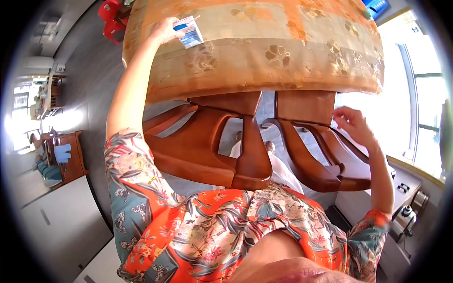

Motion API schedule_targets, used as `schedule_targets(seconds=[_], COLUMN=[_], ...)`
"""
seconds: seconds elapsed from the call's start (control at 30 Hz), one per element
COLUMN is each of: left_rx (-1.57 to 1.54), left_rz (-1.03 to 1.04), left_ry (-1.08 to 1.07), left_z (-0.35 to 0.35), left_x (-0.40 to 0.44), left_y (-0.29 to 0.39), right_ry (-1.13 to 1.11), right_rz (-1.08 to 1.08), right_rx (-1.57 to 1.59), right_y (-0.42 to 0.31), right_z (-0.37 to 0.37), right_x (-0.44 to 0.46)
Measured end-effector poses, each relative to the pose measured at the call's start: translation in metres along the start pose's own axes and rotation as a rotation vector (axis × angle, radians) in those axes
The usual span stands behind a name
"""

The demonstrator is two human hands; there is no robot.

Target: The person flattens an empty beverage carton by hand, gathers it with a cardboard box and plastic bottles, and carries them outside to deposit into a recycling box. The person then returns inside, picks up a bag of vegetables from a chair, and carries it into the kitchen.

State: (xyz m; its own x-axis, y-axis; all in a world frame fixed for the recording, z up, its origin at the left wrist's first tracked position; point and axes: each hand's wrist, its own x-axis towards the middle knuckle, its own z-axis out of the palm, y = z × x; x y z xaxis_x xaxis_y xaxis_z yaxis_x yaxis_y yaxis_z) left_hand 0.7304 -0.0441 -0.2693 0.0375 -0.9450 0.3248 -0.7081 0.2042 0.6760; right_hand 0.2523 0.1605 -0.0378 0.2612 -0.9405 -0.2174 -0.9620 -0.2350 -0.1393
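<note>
Head view: I am seeing the left hand pinching a small white-and-blue box-shaped packet by its near side, with a thin pale stick by its corner, over the large table covered with a shiny orange-and-gold flowered cloth. Whether the packet is touching the cloth, I cannot tell. For holding it well, I would be using light, even pressure at the edge, because thin walls may be bending, and I would be minding the stick. The right hand is holding nothing that I can see; its fingers are curling loosely, apart from the thumb, near a glossy brown chair with curved arms. Another brown chair is standing beside it, on grey flooring. Bright windows are lighting the right side, and a red plastic seat is standing beyond the table.
</note>
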Motion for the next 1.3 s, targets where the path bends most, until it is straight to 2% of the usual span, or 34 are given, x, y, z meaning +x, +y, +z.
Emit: schedule_targets(seconds=[0.07, 0.1, 0.2, 0.23, 0.27, 0.33, 0.43, 0.47, 0.67, 0.8, 1.03, 1.13, 1.23, 1.3], left_rx=[-0.295, -0.592, -0.747, -0.392, -0.363, -0.522, -0.482, -0.467, -0.622, -0.645, -0.510, -0.645, -0.850, -0.818], left_rz=[-0.059, -0.088, -0.013, 0.209, 0.311, 0.364, 0.402, 0.415, 0.479, 0.510, 0.614, 0.546, 0.513, 0.505], left_ry=[-0.108, -0.212, -0.292, -0.117, -0.051, -0.172, -0.201, -0.211, -0.221, -0.135, 0.055, -0.018, -0.019, -0.016], left_z=[0.008, 0.005, 0.010, 0.013, 0.020, 0.024, 0.022, 0.024, 0.027, 0.026, 0.033, 0.036, 0.043, 0.042], left_x=[0.008, 0.007, 0.016, 0.019, 0.018, 0.010, -0.010, -0.015, -0.044, -0.049, -0.054, -0.059, -0.061, -0.068], left_y=[0.029, 0.058, 0.113, 0.129, 0.146, 0.189, 0.243, 0.255, 0.287, 0.291, 0.290, 0.284, 0.279, 0.282], right_ry=[0.069, 0.129, 0.205, 0.256, 0.308, 0.358, 0.501, 0.491, 0.302, 0.318, 0.418, 0.454, 0.460, 0.474], right_rz=[-0.104, -0.140, -0.154, -0.153, -0.153, -0.122, -0.380, -0.372, -0.280, -0.284, -0.351, -0.368, -0.390, -0.412], right_rx=[0.088, 0.127, 0.261, 0.263, 0.262, 0.119, 0.133, 0.125, 0.220, 0.343, 0.095, -0.012, 0.011, 0.032], right_y=[0.003, 0.003, -0.014, -0.017, -0.017, -0.027, -0.026, -0.027, -0.029, -0.034, -0.039, -0.047, -0.043, -0.045], right_z=[-0.009, -0.012, -0.023, -0.027, -0.031, -0.047, -0.055, -0.054, -0.051, -0.050, -0.040, -0.033, -0.023, -0.017], right_x=[0.018, 0.028, 0.048, 0.054, 0.060, 0.064, 0.073, 0.075, 0.078, 0.074, 0.078, 0.077, 0.081, 0.082])
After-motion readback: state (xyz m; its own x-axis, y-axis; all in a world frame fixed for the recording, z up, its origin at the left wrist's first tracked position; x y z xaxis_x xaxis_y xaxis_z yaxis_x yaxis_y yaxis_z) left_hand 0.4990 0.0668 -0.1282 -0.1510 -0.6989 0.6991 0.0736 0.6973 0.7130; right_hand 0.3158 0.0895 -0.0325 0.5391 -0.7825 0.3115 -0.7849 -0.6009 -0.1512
